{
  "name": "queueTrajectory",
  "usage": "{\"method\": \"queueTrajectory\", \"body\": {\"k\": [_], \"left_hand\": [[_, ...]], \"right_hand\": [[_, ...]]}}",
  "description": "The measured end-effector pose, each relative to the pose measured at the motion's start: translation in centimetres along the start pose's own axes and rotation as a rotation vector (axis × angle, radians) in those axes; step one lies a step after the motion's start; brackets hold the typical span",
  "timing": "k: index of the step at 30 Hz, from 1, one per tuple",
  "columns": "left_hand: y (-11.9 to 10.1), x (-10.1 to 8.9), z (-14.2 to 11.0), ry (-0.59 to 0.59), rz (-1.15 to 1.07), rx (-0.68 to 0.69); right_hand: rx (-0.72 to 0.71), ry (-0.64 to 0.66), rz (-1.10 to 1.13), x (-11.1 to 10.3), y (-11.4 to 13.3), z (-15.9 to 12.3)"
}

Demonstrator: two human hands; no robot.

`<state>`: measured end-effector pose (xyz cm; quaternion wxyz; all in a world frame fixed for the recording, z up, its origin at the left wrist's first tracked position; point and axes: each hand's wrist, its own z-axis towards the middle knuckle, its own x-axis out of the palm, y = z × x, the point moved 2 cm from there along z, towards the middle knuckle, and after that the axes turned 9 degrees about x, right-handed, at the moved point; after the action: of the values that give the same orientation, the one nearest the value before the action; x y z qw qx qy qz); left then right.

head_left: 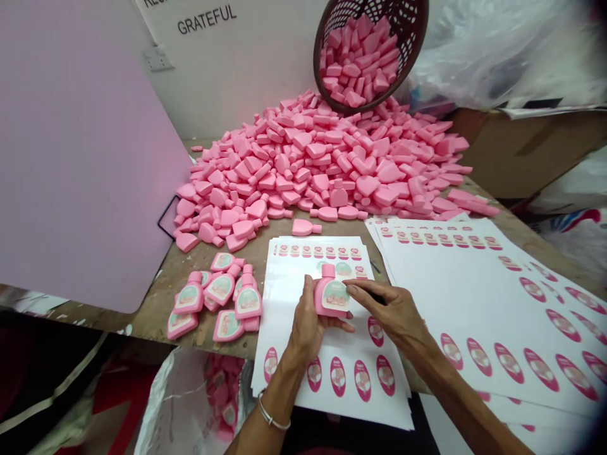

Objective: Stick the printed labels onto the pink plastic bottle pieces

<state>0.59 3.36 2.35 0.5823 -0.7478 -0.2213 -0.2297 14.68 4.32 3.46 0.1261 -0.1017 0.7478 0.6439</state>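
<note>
Your left hand (306, 319) curls its fingers around the pink bottle (327, 294), steadying it so your right hand (396, 313), fingers pressed together, can reach its label (336, 296).

A thin silver bangle (272, 412) circles the left wrist (281, 393).

Left hand (307, 321) cupped, right hand (389, 309) flat

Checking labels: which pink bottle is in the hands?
The labelled bottle in the left hand, right hand at its label; other labelled bottles lie on the table.
</note>
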Motion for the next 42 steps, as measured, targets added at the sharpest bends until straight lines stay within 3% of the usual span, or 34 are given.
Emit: {"method": "queueTrajectory", "body": {"k": [26, 33, 36, 38, 40, 42], "left_hand": [[-0.7, 0.1, -0.2, 0.034, 0.011, 0.014], [-1.3, 0.1, -0.7, 0.157, 0.126, 0.108], [-1.7, -0.1, -1.0, 0.204, 0.137, 0.112], [-2.0, -0.3, -1.3, 0.215, 0.111, 0.092], [-2.2, -0.2, -1.7, 0.215, 0.088, 0.069], [-2.2, 0.0, -2.1, 0.218, 0.071, 0.023]], "right_hand": [[-0.091, -0.059, -0.055, 0.5, 1.1, -0.3], [-0.176, -0.079, -0.098, 1.0, 1.6, -0.7], [-0.288, -0.156, -0.261, 0.6, 1.6, -0.5], [-0.360, -0.279, -0.447, -0.2, 1.7, -0.1], [-0.350, -0.365, -0.524, -0.8, 1.9, 0.4], [-0.265, -0.283, -0.433, -0.8, 2.1, 0.8]]}}
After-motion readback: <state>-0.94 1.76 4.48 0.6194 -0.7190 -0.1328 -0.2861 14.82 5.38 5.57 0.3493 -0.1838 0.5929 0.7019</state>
